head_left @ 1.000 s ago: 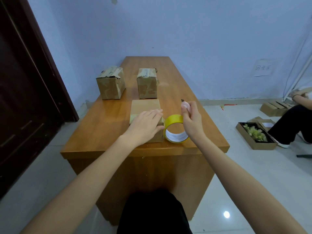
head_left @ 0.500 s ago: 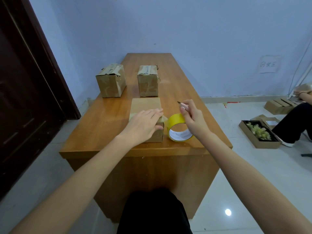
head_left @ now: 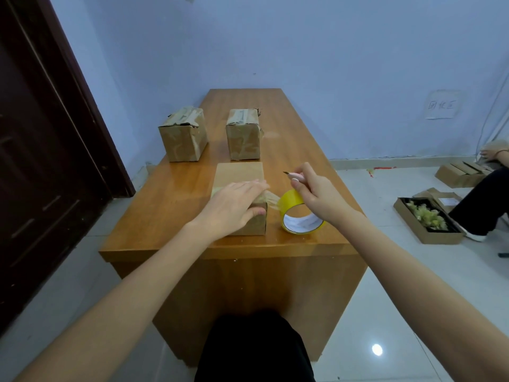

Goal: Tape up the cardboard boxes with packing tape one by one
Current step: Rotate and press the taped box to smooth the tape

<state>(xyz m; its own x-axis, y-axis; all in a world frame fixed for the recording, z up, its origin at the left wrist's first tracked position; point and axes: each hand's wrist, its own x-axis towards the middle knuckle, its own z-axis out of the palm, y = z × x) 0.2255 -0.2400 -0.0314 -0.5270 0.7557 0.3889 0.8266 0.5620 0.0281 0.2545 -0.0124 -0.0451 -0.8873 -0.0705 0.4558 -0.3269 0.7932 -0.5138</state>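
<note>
Over the last 1 second the tape roll (head_left: 301, 213) has drawn away from the nearest cardboard box (head_left: 242, 186) toward the tabletop's right edge, so a stretch of clear tape (head_left: 271, 201) now spans the gap between them. The right hand (head_left: 316, 193), gripping a small knife (head_left: 293, 176), has tipped its blade toward the far-left, above that strip. The left hand (head_left: 234, 206) has slid slightly rightward along the box top.

left hand (head_left: 234, 208) pressing box (head_left: 239, 186), right hand (head_left: 316, 194) gripping cutter (head_left: 293, 176)
</note>
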